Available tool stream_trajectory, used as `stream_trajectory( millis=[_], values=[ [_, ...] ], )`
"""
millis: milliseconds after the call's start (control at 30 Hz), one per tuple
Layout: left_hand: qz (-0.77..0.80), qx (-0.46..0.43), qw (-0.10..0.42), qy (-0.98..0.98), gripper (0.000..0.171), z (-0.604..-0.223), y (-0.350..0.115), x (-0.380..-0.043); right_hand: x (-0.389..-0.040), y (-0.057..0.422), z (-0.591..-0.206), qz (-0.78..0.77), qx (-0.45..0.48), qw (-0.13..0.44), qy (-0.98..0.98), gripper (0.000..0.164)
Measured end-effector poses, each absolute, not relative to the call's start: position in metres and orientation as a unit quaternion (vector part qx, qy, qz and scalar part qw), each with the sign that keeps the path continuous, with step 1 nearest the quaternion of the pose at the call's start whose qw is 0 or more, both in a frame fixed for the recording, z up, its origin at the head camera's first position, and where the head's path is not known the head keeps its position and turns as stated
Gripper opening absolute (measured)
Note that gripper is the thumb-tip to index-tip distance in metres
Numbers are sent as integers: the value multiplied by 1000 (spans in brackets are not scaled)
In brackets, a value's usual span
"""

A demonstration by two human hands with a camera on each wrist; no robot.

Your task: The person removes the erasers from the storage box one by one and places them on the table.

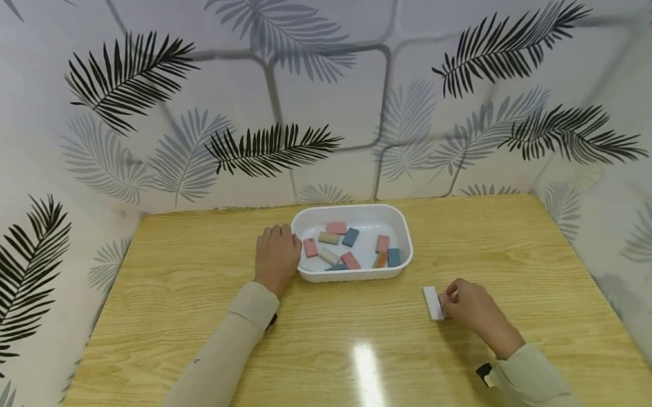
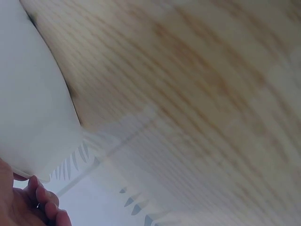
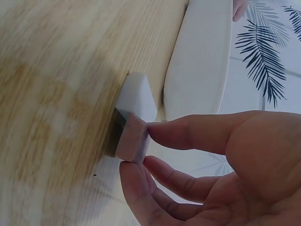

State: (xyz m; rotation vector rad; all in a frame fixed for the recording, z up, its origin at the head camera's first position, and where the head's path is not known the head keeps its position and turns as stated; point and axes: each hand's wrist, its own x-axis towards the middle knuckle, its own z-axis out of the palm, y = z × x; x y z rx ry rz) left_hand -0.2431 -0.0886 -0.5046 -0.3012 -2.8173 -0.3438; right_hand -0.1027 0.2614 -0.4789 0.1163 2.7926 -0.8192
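Observation:
My right hand (image 1: pixel 475 310) pinches a pink eraser (image 3: pixel 133 140) between thumb and fingertips, low over the table. Right beside it lies a white eraser (image 1: pixel 433 303), and in the right wrist view the pink one overlaps the end of that white eraser (image 3: pixel 137 96). At the left end of a white plastic tub (image 1: pixel 355 276), my left hand (image 1: pixel 277 256) holds the rim. The left wrist view has its curled fingers (image 2: pixel 47 200) at the tub's edge. Inside the tub lie several pink, blue and beige erasers, among them a pink eraser (image 1: pixel 350 261) and a blue eraser (image 1: pixel 350 237).
The wooden table (image 1: pixel 231 380) reaches back to a wall (image 1: pixel 328 100) with a leaf pattern, close behind the tub. More patterned wall stands along the left and right sides. A bright reflection shows on the tabletop near the front.

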Motion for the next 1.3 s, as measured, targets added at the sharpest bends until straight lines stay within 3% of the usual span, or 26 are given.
stream_trajectory(
  millis=[1300],
  values=[
    [-102, -108, 153, -977, 26, -507, -89, -244, -101, 251, -487, -294, 9, 69, 953, 23]
  ],
)
